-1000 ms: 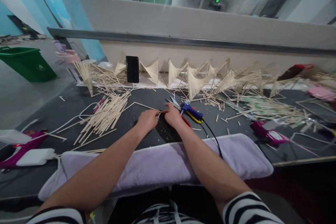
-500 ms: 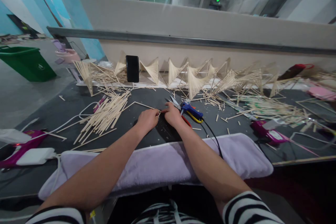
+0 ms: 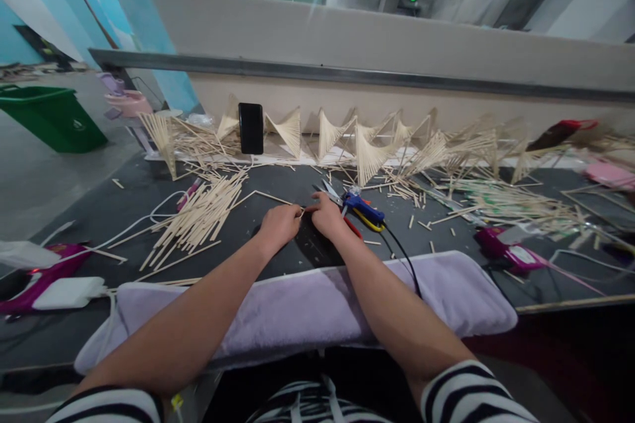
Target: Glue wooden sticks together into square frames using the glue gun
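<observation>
Wooden stick (image 3: 272, 198), end hidden behind left hand (image 3: 279, 226), grip unclear

Beyond the fingers (image 3: 318, 197), slightly left, a black phone (image 3: 251, 129) stands upright; a green bin (image 3: 52, 122) stands far left of them, a lavender cushion (image 3: 297, 310) on their near side.

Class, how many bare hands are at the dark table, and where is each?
2: the bare left hand, to the right of the loose pale wooden sticks; and the bare right hand, just left of the blue tool with a black cord. No other hand shows.
</observation>
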Available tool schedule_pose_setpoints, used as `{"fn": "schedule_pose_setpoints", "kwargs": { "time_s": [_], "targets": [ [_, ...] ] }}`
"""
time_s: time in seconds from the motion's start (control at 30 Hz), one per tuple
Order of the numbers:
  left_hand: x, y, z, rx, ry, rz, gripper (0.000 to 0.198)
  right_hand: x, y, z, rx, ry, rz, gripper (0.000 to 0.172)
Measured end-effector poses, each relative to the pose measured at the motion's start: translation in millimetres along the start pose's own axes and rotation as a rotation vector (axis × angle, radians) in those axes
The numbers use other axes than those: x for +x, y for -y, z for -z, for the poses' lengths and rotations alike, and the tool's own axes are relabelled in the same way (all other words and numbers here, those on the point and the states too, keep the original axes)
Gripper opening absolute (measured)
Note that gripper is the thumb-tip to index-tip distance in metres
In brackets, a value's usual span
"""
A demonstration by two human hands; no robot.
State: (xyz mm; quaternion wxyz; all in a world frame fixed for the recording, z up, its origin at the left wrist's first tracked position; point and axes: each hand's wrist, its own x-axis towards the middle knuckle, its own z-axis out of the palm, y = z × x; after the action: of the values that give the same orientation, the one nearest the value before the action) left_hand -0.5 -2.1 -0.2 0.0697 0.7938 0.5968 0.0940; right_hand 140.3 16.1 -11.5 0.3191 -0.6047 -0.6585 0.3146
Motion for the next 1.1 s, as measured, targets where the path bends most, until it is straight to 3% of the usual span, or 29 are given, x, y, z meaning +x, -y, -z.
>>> {"fn": "schedule_pose_setpoints", "kwargs": {
  "time_s": [1.1],
  "targets": [
    [-1.1, -2.7, 2.7, -0.022, 0.019, 0.032, 0.026, 0.6, -1.7, -0.4, 0.012, 0.004, -0.001, 0.064]
  ]
}}
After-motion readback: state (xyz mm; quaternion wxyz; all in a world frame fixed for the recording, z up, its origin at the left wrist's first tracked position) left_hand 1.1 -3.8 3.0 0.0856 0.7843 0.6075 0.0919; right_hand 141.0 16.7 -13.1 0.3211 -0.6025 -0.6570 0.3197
